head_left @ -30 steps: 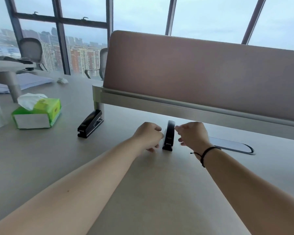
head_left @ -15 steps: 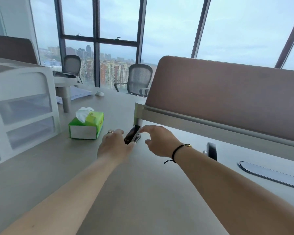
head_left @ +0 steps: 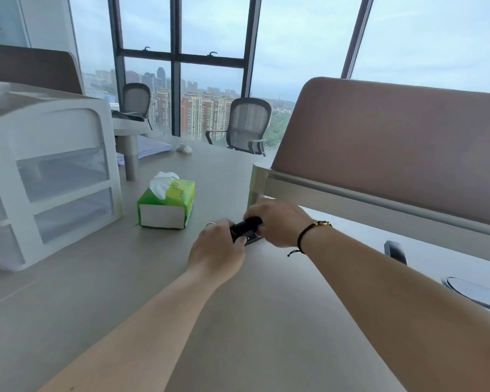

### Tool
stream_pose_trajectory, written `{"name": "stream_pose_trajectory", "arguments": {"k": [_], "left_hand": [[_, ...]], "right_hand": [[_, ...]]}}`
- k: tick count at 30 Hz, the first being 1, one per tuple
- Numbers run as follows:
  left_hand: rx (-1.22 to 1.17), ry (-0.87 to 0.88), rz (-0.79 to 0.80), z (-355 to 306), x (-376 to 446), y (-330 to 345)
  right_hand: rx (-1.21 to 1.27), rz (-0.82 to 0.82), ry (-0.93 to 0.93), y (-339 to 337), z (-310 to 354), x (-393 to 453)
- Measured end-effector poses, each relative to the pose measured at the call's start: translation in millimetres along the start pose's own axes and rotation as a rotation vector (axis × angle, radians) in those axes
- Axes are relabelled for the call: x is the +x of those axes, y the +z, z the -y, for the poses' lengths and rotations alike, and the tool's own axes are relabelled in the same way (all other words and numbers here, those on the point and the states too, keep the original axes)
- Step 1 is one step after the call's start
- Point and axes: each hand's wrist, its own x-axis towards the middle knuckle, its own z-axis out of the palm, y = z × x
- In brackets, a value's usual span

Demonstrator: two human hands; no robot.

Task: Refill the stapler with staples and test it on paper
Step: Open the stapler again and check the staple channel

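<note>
A black stapler (head_left: 245, 230) lies on the grey desk near the end post of the brown divider panel. My left hand (head_left: 217, 247) grips its near end, and my right hand (head_left: 277, 222) closes over its far end from above. Most of the stapler is hidden by my fingers; a metal part shows under its near right side. A second small black object (head_left: 395, 251), which looked like another stapler, stands on the desk to the right, behind my right forearm. No paper or staples are visible near my hands.
A green tissue box (head_left: 167, 205) sits left of the stapler. A white drawer unit (head_left: 48, 176) stands at far left. The divider panel (head_left: 393, 154) runs along the back right. A grey oval cable cover (head_left: 475, 292) lies at the right edge. Office chairs stand by the windows.
My hands left the right-hand black object and moved left to the other stapler. Half a second ago they were reaching around it; now both close on it. The view turned left.
</note>
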Motion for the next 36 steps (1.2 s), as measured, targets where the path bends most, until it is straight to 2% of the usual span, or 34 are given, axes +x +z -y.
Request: {"name": "stream_pose_trajectory", "arguments": {"k": [5, 12, 19, 29, 36], "left_hand": [[0.119, 0.201, 0.006, -18.7, -23.0, -8.3], [0.069, 0.42, 0.121, -75.0, -98.2, -24.9], [-0.074, 0.606, 0.237, -134.4, -199.3, -46.7], [-0.213, 0.701, 0.536, -185.1, -342.7, -77.8], [-0.22, 0.709, 0.64, -183.9, -397.7, -56.2]], "right_hand": [[-0.031, -0.038, 0.008, -14.3, -8.1, -43.6], [0.028, -0.04, 0.021, -49.3, -16.8, -162.7], [0.157, -0.161, 0.045, -79.7, 1.3, -304.3], [0.531, -0.164, 0.235, -86.9, 41.4, -494.1], [0.678, -0.208, 0.39, -56.5, 51.7, -559.5]]}}
